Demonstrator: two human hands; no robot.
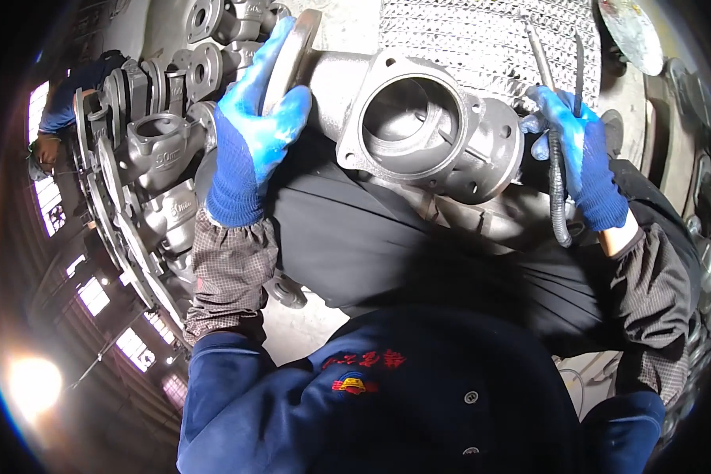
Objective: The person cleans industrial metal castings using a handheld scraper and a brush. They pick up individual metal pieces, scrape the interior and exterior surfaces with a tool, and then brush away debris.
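— Holding what, and where?
— Clamping a grey valve [411, 118], between twelve and one o'clock, by its end flange [296, 59] with the left hand [253, 130]; curling the right hand [581, 146] round a thin rod [537, 51] at two, well apart from the left.
— Anything hanging there?
— Yes, a ribbed black hose [557, 189], below the right palm.
— Any writing?
— See raised characters on grey castings [162, 158] near ten (crowded close together), then stitched red lettering [367, 360] on a blue jacket [419, 395] at six, above a red-and-yellow emblem [355, 385].
— And at one?
— A woven silvery sheet [482, 39], beyond the valve.
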